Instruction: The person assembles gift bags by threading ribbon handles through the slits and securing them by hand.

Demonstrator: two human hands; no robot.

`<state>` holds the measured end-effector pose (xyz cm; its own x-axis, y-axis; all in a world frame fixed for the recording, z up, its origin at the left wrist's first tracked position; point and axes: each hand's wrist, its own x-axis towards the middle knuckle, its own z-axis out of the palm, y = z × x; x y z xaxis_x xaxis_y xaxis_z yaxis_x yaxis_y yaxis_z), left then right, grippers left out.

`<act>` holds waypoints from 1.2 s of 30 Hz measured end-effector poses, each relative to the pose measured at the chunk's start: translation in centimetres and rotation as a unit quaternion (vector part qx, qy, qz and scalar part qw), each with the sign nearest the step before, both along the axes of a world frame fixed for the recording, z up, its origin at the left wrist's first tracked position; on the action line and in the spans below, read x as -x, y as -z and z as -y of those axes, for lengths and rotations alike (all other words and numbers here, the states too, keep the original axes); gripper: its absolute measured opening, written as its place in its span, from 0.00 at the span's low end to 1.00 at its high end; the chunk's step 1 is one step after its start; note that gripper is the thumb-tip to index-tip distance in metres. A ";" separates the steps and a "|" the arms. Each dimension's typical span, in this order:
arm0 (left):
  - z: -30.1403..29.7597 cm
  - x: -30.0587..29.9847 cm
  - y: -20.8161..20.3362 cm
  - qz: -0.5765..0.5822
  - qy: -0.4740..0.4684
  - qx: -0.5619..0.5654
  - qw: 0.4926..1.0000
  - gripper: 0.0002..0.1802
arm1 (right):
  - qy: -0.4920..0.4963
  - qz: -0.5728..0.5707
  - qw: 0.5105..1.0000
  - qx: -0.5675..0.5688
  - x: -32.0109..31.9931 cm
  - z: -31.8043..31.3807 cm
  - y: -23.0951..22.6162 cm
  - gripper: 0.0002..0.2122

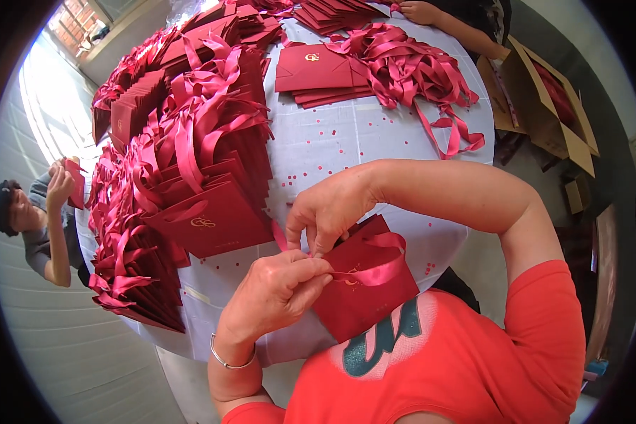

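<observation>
A dark red paper gift bag (357, 307) with a small gold emblem stands against my front at the table's near edge. Its pink-red satin ribbon (387, 273) loops over the bag's face. My left hand (277, 288) is closed, with thumb and fingers pinching the ribbon beside the bag's left side. Just above it, my right hand (329, 210) bends down with its fingertips closed on the ribbon near the bag's top edge. A loose ribbon end (280, 237) sticks out to the left of my hands. Exactly where the fingertips meet is partly hidden.
Rows of red bags with ribbon handles (222, 215) crowd the left of the white-covered table (318, 152). Flat bags (318, 71) and a ribbon heap (420, 71) lie farther back. Another person (39, 222) holds a bag at left; another's arm (459, 32) reaches in. An open carton (544, 106) stands right.
</observation>
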<state>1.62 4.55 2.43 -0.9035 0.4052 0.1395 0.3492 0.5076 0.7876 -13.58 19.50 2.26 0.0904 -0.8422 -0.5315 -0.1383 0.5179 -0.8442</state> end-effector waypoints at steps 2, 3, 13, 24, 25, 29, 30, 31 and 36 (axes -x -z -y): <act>0.1 0.0 -0.2 0.026 0.006 -0.004 1.000 0.06 | 0.011 0.032 0.999 -0.004 -0.1 0.1 0.5 0.19; 0.2 0.0 -0.2 0.035 0.007 -0.020 0.999 0.06 | 0.020 0.066 0.998 -0.011 -0.2 0.2 0.7 0.20; 0.4 0.0 0.1 0.073 -0.008 -0.037 0.997 0.05 | 0.142 0.138 0.979 -0.039 -1.1 -0.3 1.7 0.20; -0.4 0.0 0.0 0.069 -0.020 -0.018 0.997 0.10 | 0.403 -0.148 0.893 0.132 4.5 -2.0 4.7 0.14; -0.5 0.1 -0.2 0.124 -0.048 -0.019 0.991 0.12 | 0.409 -0.197 0.877 0.155 4.2 -2.4 5.1 0.13; -0.5 0.4 0.3 0.105 -0.080 0.048 0.990 0.18 | 0.424 -0.279 0.831 0.227 2.7 -4.4 5.2 0.11; -0.3 0.4 0.7 0.105 -0.089 0.047 0.989 0.18 | 0.429 -0.290 0.830 0.205 2.3 -5.1 4.8 0.11; -0.1 0.5 1.3 0.084 -0.079 0.039 0.993 0.17 | 0.433 -0.301 0.829 0.183 1.7 -5.8 4.0 0.11; -0.2 0.9 1.4 0.074 -0.071 0.019 0.995 0.15 | 0.404 -0.182 0.886 0.137 -0.6 -9.0 3.7 0.08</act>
<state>0.75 4.74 1.03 -0.9616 0.2743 -0.0113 0.1542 0.5738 0.8044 -12.95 28.47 -1.41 -0.7366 -0.6552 -0.1679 -0.1035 0.3545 -0.9293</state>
